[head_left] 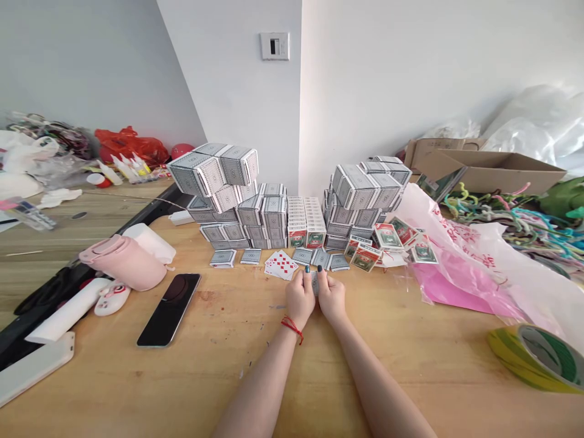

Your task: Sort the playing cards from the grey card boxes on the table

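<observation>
My left hand and my right hand meet at the middle of the wooden table, both closed around a small deck of cards held between them. A red string circles my left wrist. Just beyond my left hand lies a fan of face-up red diamond cards. Small grey-backed decks lie in a row behind my fingers. Stacks of grey card packs rise at the back left and more packs at the back right, with red and green boxed decks between.
A black phone lies left of my arms, beside a pink pouch and white rolls. A pink plastic bag spreads at the right, a yellow-green tape roll near the right edge, and a cardboard box with coloured hangers behind.
</observation>
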`<state>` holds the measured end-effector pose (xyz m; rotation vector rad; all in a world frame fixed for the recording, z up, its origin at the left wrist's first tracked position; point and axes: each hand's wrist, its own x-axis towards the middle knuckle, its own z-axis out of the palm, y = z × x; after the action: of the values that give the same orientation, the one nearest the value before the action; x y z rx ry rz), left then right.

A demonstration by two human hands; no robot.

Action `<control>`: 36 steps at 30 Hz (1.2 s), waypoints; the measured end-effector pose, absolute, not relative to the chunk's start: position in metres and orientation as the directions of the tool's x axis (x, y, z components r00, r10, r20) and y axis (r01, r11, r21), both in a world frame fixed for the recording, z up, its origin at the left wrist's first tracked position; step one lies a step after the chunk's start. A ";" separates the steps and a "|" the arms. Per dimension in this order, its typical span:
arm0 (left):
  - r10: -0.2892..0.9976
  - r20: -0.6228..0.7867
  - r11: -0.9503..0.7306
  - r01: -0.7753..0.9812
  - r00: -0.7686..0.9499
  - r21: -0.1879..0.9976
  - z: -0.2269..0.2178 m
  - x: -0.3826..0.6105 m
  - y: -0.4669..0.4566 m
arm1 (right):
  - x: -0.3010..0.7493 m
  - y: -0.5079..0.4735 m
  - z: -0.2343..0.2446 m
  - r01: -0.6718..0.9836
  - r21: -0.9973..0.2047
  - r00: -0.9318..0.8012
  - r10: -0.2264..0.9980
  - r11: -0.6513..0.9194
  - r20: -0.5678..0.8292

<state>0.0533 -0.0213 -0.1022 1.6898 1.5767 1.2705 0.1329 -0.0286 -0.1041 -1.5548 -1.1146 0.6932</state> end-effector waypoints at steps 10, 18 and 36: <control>0.946 0.322 -0.262 0.475 -0.047 0.840 -0.101 0.053 -0.020 | 0.136 -0.026 -0.107 0.314 -0.949 0.393 0.912 -0.013 0.117; 0.944 0.327 -0.264 0.490 -0.045 0.831 -0.102 0.052 -0.019 | 0.137 -0.027 -0.107 0.379 -0.925 0.345 0.931 -0.020 0.121; 0.934 0.340 -0.214 0.594 -0.107 0.776 -0.105 0.052 -0.015 | 0.137 -0.025 -0.112 0.446 -0.895 0.326 0.930 0.006 0.169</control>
<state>0.0522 -0.0146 -0.1055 1.7968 1.6763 1.2472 0.1372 -0.0249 -0.1117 -1.6060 -1.2756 0.6161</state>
